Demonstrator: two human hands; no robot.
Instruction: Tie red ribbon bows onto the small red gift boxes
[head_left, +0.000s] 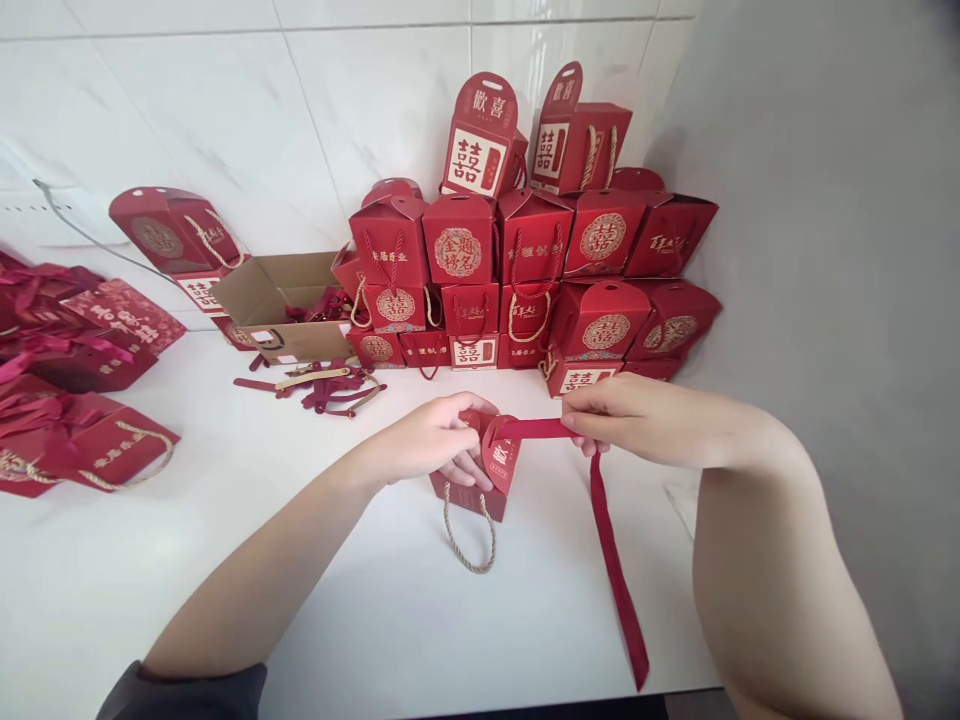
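A small red gift box (491,502) with a beige rope handle (471,568) stands on the white table (360,600). My left hand (442,440) is closed around its top flaps, partly covering them. From the slot in the top flap a dark red ribbon (536,429) runs level to the right. My right hand (600,415) pinches this ribbon to the right of the box, and its loose end hangs down from the fingers toward the table's front edge.
Stacked red boxes (459,240) line the tiled wall behind. An open cardboard box (289,342) stands left of them, with a pile of ribbons (330,388) in front. More red boxes with bows (112,430) are at the far left. A grey wall (810,250) rises on the right.
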